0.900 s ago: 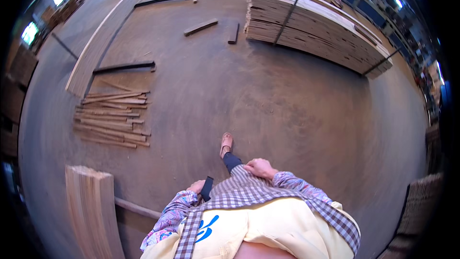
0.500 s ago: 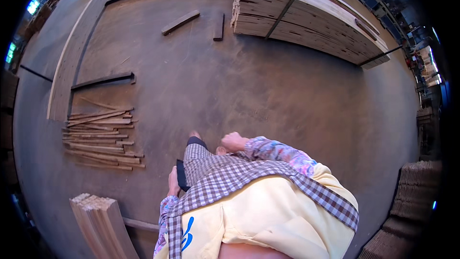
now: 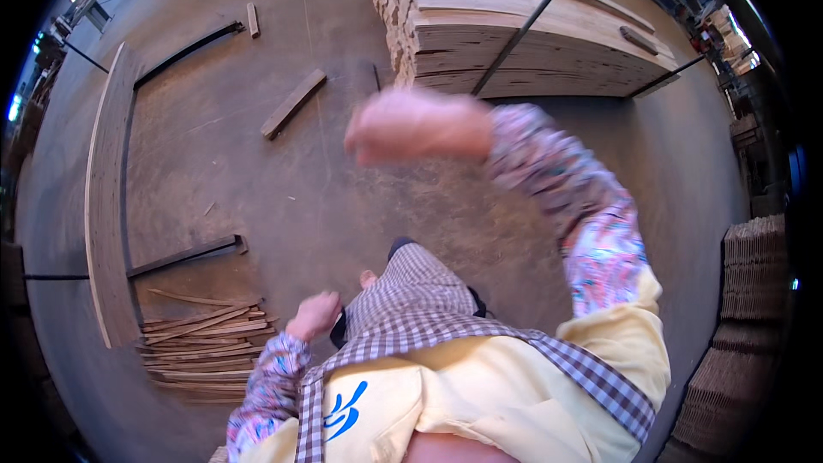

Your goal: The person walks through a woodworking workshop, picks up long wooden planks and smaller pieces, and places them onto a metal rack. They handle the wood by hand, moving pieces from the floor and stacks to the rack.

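My right hand [image 3: 416, 126] is raised in front of me, bent inward at the wrist. Motion blurs it; the fingers look curled, and I see nothing in them. Behind it, a dark block on the floor is partly covered. My left hand [image 3: 315, 315] hangs low beside my checked apron [image 3: 411, 291], loosely closed with nothing showing in it. Ahead and to the right stands a large stack of sawn boards [image 3: 531, 45], apart from both hands. A loose wooden block [image 3: 294, 105] lies on the floor left of my right hand.
At left, a long board [image 3: 107, 197] rests across dark metal bars [image 3: 184, 255]. Thin wooden strips [image 3: 206, 343] lie heaped near its closer end. A small wood piece [image 3: 253, 20] lies farther off. Corrugated-looking brown stacks [image 3: 754, 274] line the right side. A bluish post [image 3: 531, 21] stands against the board stack.
My right hand has swung up and forward from beside the apron. My left hand has come forward a little. The board stack and floor blocks appear closer, and the view has shifted.
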The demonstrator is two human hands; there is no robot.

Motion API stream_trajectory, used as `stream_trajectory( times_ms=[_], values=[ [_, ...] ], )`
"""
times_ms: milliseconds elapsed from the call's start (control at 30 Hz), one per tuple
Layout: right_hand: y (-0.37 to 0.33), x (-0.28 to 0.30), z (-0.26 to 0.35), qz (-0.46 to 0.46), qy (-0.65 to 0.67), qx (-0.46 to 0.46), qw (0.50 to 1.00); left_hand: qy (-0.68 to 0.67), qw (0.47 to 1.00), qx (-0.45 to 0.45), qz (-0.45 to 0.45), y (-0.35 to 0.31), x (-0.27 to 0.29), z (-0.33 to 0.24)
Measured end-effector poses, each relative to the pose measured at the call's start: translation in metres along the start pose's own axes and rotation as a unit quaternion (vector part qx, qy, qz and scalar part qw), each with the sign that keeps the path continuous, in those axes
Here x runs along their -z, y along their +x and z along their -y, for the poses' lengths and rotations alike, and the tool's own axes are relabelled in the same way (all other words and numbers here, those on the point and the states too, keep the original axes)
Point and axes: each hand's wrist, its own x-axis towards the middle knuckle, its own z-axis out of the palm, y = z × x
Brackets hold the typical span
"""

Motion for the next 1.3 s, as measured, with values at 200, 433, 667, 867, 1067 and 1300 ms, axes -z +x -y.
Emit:
stream_trajectory(
  times_ms=[200, 433, 667, 867, 1067, 1300],
  values=[
    [-0.030, 0.154, -0.125, -0.271, -0.025, -0.016, 0.962, -0.265, 0.885, -0.375, -0.073, 0.053, 0.340, -0.047],
    [-0.032, 0.168, -0.181, -0.028, 0.258, 0.450, 0.854, -0.168, 0.753, -0.634, -0.051, 0.008, 0.530, -0.019],
    [0.089, 0.232, -0.316, -0.237, 0.136, 0.553, 0.787, -0.051, 0.740, -0.661, -0.115, 0.078, 0.650, 0.041],
    [0.185, 0.284, -0.393, -0.291, 0.094, 0.533, 0.789, -0.003, 0.649, -0.737, -0.189, 0.147, 0.766, 0.106],
    [0.260, 0.330, -0.477, -0.330, 0.139, 0.573, 0.737, 0.026, 0.568, -0.790, -0.232, 0.199, 0.880, 0.191],
    [0.272, 0.292, -0.661, -0.528, 0.408, 0.442, 0.599, -0.062, 0.615, -0.750, -0.235, 0.395, 0.990, 0.327]
  ],
)
